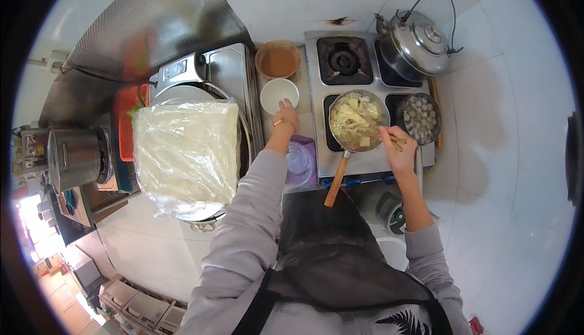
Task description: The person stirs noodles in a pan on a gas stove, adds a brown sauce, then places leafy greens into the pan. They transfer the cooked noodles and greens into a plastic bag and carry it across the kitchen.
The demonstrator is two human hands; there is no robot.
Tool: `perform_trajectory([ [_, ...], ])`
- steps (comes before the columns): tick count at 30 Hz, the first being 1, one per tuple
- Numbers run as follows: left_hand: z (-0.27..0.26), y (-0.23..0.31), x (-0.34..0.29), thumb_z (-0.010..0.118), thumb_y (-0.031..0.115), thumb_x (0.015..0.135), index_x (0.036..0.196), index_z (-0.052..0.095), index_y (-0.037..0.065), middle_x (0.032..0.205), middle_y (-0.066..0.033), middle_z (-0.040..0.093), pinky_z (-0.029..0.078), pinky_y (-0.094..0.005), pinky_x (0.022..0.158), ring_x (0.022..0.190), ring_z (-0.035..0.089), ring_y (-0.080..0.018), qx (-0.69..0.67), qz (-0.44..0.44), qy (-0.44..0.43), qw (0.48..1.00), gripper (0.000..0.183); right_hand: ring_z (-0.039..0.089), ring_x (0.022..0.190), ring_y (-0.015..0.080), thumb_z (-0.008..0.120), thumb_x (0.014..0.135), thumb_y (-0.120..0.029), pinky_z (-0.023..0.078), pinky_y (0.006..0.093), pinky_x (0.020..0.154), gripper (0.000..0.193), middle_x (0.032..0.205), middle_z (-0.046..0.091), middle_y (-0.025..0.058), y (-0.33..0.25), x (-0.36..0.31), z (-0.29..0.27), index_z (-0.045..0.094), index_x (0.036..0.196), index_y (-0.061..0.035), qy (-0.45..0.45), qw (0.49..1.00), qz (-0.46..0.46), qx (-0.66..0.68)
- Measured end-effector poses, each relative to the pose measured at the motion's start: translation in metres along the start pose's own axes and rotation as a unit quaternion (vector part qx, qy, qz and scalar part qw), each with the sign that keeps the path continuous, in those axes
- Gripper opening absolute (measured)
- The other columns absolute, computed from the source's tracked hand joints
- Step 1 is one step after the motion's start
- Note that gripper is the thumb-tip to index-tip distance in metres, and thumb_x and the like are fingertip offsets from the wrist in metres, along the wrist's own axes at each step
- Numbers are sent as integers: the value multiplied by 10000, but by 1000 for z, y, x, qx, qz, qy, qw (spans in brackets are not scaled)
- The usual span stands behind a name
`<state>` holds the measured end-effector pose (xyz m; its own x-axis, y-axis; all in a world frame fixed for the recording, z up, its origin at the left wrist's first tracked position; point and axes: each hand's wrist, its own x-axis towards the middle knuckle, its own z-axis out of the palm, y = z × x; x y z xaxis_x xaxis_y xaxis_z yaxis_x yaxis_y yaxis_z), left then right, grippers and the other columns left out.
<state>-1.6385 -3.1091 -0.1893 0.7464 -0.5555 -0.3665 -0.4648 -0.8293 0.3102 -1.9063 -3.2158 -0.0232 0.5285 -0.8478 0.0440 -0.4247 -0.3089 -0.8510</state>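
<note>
My left hand (285, 118) pinches the near rim of a white bowl (272, 99), with fingertips reaching over the inside edge. No food shows in the bowl. Chopsticks (398, 140) are gripped in my right hand (401, 155) beside the right rim of a saucepan (339, 143). Yellow noodles (354, 116) and paler chunks lie in that pan. Its wooden handle (336, 182) points toward me over the stove's front edge. The chopsticks' tips are hard to make out among the food.
On the gas stove (377, 165) stand a large metal kettle (421, 43) and a dark pan of round pale pieces (422, 118). A brown-filled bowl (278, 61) sits behind the white one. A clear plastic tub (298, 163) is nearer me. Plastic-covered dough-coloured sheets (185, 152) lie left.
</note>
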Motion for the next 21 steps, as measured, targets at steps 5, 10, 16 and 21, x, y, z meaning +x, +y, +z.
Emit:
perform_trajectory([
  [5,-11,-3,11,506,202,913,1094,677,32,1146,-195,649,516,-434,882,1065,638,-342,100,32,-200,974,302,589,679,88,679,874,-116,458,236,628,168,752,672,75,-19,-2,-24,649,825,42,-8,999,45,-13],
  [10,-1,-6,48,522,181,914,945,686,15,1008,-194,687,561,-403,743,911,692,-305,-231,-67,-59,969,236,611,730,82,677,878,-92,479,227,678,128,807,697,66,-37,-10,-41,673,836,29,80,990,112,31],
  [16,39,-33,162,584,38,906,982,521,-63,1017,-195,614,598,-434,775,861,648,-330,-806,-257,8,534,142,627,888,113,676,877,-52,494,225,802,117,989,694,114,7,-21,-3,669,937,49,-4,998,33,46],
  [21,58,-41,171,530,105,960,1188,450,-23,1113,-196,582,550,-551,862,974,619,-390,-813,-250,62,522,273,652,827,125,669,874,-14,520,238,734,98,921,697,119,9,-31,-7,670,945,53,26,995,87,49],
])
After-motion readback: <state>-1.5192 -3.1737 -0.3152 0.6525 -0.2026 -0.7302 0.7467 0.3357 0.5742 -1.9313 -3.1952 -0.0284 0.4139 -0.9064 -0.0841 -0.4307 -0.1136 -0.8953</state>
